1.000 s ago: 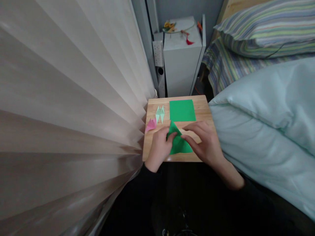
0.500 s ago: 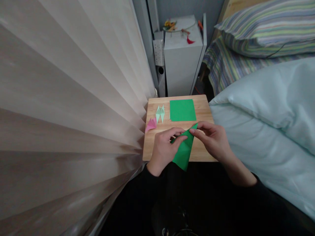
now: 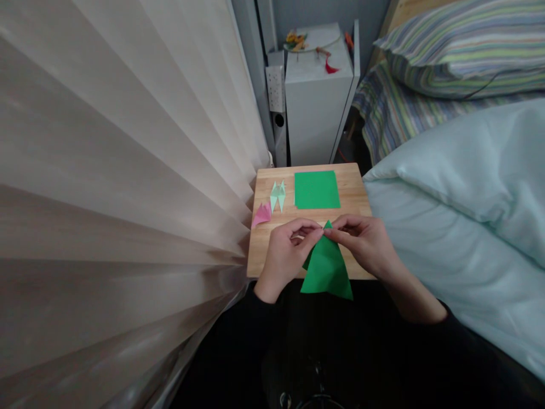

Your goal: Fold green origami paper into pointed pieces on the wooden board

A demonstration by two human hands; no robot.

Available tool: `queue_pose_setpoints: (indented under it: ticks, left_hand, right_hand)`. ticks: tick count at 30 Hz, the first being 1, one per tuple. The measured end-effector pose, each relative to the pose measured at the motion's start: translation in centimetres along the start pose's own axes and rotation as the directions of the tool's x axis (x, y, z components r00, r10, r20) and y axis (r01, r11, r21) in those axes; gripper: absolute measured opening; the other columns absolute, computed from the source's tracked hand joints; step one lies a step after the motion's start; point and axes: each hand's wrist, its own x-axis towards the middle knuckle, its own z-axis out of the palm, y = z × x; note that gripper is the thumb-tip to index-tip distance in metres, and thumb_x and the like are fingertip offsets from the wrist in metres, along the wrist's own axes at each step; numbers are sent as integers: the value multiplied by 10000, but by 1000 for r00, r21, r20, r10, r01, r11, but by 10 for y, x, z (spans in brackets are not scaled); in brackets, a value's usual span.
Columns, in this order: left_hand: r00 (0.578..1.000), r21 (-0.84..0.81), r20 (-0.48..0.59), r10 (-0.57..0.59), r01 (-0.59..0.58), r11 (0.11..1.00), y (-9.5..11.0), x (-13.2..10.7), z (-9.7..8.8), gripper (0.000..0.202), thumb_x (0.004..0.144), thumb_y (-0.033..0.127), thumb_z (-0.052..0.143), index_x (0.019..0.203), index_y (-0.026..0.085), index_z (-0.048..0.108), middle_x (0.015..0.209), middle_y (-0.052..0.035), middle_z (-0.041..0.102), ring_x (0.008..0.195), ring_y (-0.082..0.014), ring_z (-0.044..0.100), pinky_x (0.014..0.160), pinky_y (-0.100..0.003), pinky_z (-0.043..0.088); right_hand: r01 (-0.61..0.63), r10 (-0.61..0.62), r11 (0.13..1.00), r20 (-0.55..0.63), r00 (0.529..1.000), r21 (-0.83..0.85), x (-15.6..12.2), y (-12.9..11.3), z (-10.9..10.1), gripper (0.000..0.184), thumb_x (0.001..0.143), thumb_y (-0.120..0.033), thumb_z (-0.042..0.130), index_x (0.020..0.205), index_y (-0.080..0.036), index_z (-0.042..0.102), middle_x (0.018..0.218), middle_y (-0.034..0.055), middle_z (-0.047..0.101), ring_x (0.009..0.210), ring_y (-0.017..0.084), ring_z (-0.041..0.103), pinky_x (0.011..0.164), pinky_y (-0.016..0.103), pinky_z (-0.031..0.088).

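Note:
A partly folded sheet of green origami paper [image 3: 327, 269] hangs between my hands, its narrow tip up and its wide end over the front edge of the small wooden table [image 3: 264, 250]. Near that tip, my left hand [image 3: 293, 249] pinches the paper between thumb and fingers. From the other side my right hand [image 3: 363, 240] pinches it too, the two thumbs almost meeting. Beyond the hands lies a square stack of green paper [image 3: 317, 190]. To its left are a pale green folded paper piece [image 3: 277, 196] and a pink folded paper piece [image 3: 262, 214].
Pleated curtains [image 3: 128, 187] hang close along the table's left side. A bed with a pale blue quilt [image 3: 460, 187] and striped pillow [image 3: 460, 45] borders the right. Behind the table stands a white cabinet [image 3: 317, 113] with a round fan and a red tassel on top.
The green paper has turned from slanting to hanging with its tip up, its lower end swinging right and spreading. My right hand has shifted slightly left, bringing both thumbs closer together.

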Motion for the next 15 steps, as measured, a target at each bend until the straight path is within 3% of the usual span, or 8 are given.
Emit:
queue_pose_setpoints:
  ticks: [4,9,15]
  left_hand:
    - [998,-51,-53,-17,14,999,2,1,2,65,817,237,799,826,176,778,865,-49,783,776,-159,724,692,-255,579]
    - [996,-140,-52,-71,63,988,2,2,3,69,785,239,812,780,179,777,799,-37,772,745,-156,706,734,-280,579]
    - [992,-204,-46,-121,110,973,4,2,3,108,748,260,828,702,184,768,679,-18,735,629,-136,640,638,-267,520]
  right_hand:
    - [5,4,996,109,994,-86,-2,0,3,244,802,-424,821,710,-207,758,719,9,744,712,173,643,747,341,472]
    - [35,-13,991,162,987,-131,-3,-1,4,218,841,-405,774,744,-210,772,755,11,769,747,188,673,783,348,491]
    - [60,-31,987,195,980,-146,-4,-4,4,205,867,-389,759,771,-209,779,775,6,781,763,185,675,793,338,495]
